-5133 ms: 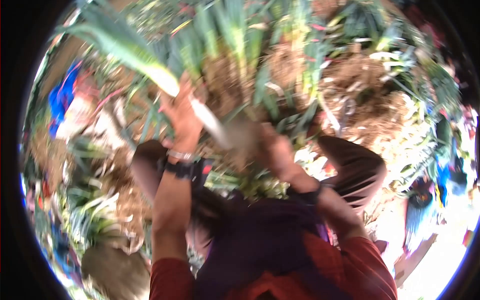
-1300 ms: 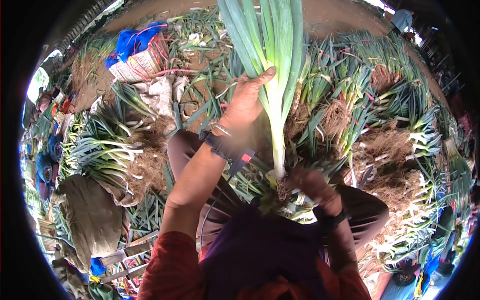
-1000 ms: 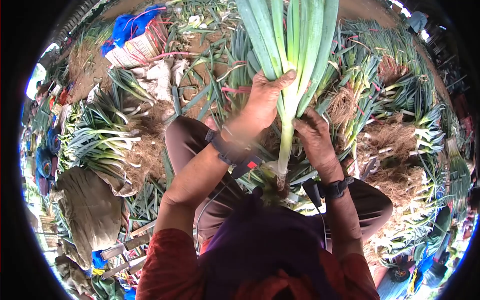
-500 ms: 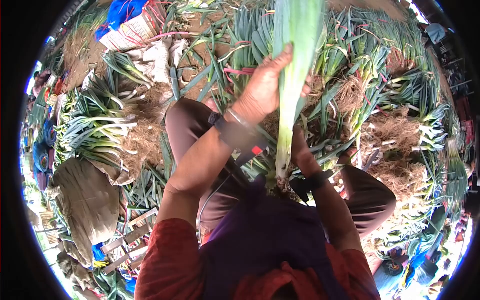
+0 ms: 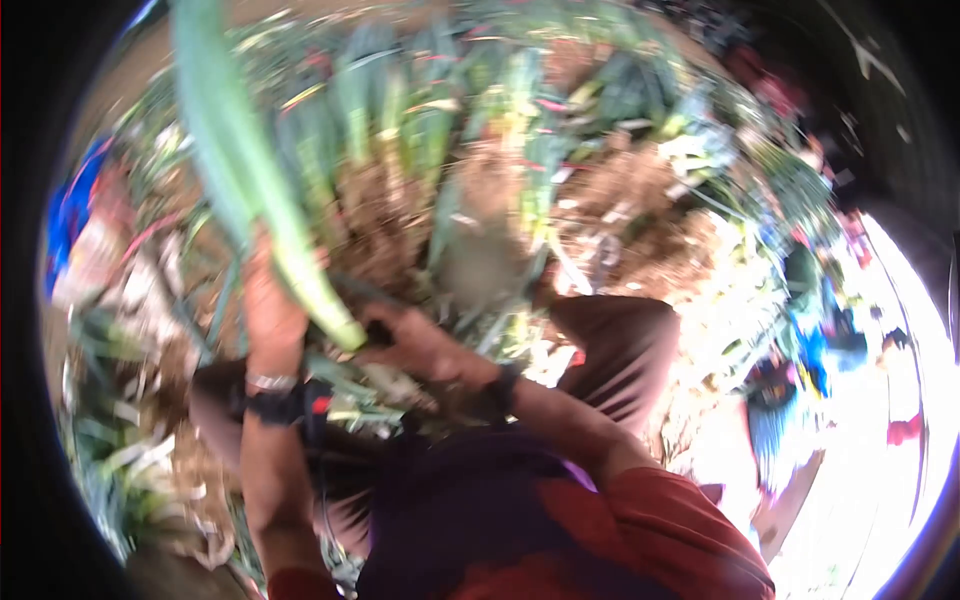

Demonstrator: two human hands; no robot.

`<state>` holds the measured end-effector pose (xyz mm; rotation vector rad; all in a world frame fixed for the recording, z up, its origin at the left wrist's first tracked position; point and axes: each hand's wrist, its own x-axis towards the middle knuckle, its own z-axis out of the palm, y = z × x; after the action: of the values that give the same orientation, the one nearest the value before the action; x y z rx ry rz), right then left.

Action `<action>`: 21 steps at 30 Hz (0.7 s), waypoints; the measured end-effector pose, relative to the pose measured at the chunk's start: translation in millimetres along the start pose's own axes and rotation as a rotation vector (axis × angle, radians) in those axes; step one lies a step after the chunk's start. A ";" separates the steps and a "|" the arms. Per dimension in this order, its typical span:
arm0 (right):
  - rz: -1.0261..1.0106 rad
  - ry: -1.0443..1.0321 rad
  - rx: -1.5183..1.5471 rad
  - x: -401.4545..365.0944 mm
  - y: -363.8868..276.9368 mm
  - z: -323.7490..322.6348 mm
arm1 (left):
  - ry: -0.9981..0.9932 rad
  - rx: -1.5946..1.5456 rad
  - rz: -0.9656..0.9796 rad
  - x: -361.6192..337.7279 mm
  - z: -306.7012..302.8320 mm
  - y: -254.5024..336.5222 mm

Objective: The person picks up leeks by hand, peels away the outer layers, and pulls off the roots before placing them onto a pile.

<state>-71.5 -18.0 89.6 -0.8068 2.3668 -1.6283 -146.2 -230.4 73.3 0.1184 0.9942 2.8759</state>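
Observation:
My left hand (image 5: 272, 305) is closed around a large leek (image 5: 235, 180) just above its pale base. The leek slants from the upper left down to the right, its broad green leaves running out of the top of view. Close by the base end, my right hand (image 5: 425, 348) has its fingers curled. A dark patch shows between those fingers, and blur hides what they hold, if anything. Both wrists wear dark bands. Below my hands are my crossed legs (image 5: 620, 345) in brown trousers.
Bundled leeks (image 5: 400, 110) stand in rows ahead, with brown roots (image 5: 380, 215) toward me. More leeks (image 5: 100, 440) lie at left. A blue bundle (image 5: 75, 215) and pale sacking (image 5: 140, 285) are at the far left. Root piles (image 5: 640, 210) lie to the right.
My view has swung to the right, and the picture is blurred. The leek now tilts to the left; its rooty end no longer shows. My right hand has come out beside the base.

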 end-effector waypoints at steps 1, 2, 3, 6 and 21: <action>-0.080 0.086 0.090 0.2 8.5 4.1 | 0.046 0.037 0.013 4.8 -10.5 -3.1; -0.172 0.154 0.188 -1.8 17.2 8.0 | 0.075 0.054 0.026 5.6 -1.5 -5.9; -0.137 0.155 0.135 -3.3 21.1 7.7 | 0.105 0.071 0.038 5.6 7.4 -8.3; 0.079 0.153 -0.039 -11.0 13.7 11.5 | 0.159 0.085 0.048 1.4 36.9 7.3; 0.067 0.786 0.546 -8.2 -57.2 -16.8 | -0.061 -0.153 0.169 8.6 77.4 10.4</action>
<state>-52.1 -15.0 146.5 0.0437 2.0656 -2.7306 -147.3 -190.2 140.8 0.2890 0.7860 3.0669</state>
